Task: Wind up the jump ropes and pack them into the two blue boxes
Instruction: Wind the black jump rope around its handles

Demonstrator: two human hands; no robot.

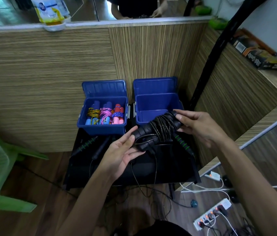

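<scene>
The left hand (pixel 124 149) cups the near end of the black rope bundle (pixel 158 132) from below, fingers curled around the paired handles. The right hand (pixel 195 125) pinches the far end between thumb and fingertips. The bundle hangs above the black worktop (pixel 168 167), just in front of the right box (pixel 156 108).

A length of cord trails from the bundle's near end down over the worktop's front edge. Judged from this, winding is nearly complete. Take up the trailing cord in tight, even turns over the existing wraps and tuck the end under one of them before releasing either hand.

Two loose ropes lie on the worktop: one with green-ringed handles (pixel 183 143) under the bundle, one at left (pixel 86 143). Keep the trailing cord clear of both.

The right box is empty, lid raised behind it; lift the bundle over the front rim. The left box (pixel 102 114) holds three wound ropes side by side and appears full.
</scene>
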